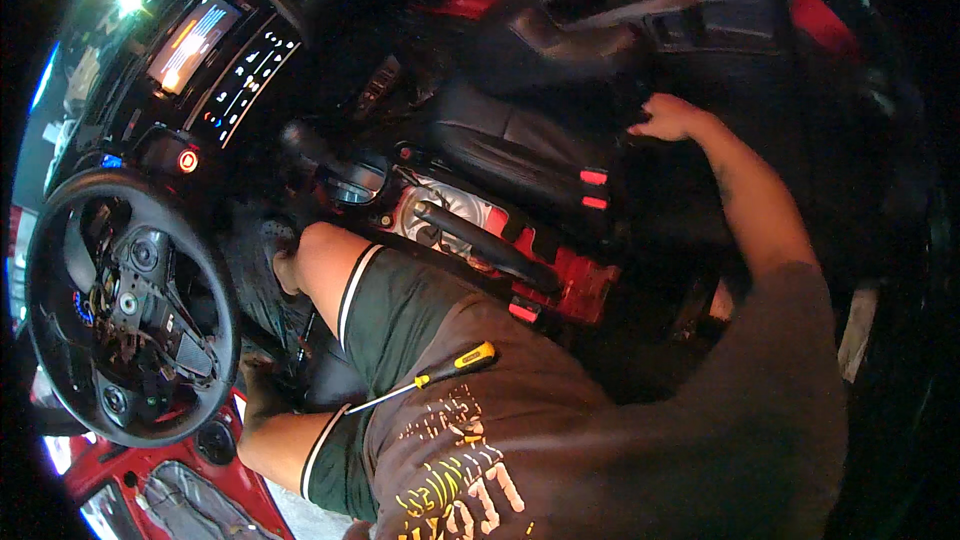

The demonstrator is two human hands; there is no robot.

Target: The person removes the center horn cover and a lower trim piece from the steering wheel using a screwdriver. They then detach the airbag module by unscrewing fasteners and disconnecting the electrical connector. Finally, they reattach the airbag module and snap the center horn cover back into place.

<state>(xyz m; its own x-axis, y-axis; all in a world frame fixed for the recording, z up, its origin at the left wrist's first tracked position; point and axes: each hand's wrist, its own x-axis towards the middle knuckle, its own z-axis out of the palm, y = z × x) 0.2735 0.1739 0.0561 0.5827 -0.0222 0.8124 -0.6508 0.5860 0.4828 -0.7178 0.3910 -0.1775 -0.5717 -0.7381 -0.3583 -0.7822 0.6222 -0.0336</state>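
My right arm stretches toward the upper right. My right hand (665,120) has its fingers curled in at the dark edge beside a large black trim panel (740,15) with a long handle recess. What the fingers hold, if anything, is lost in shadow. My left hand does not show; only a small patch of skin appears at the lower edge, too little to name. A screwdriver (455,368) with a yellow and black handle lies across my shirt and shorts, untouched by either hand.
A steering wheel (222,280) with its centre uncovered stands at the left. Beyond it glows a dashboard screen (193,43). The opened centre console has a hand brake lever (490,248) and red metal (590,285). A black seat (510,135) lies beyond the console.
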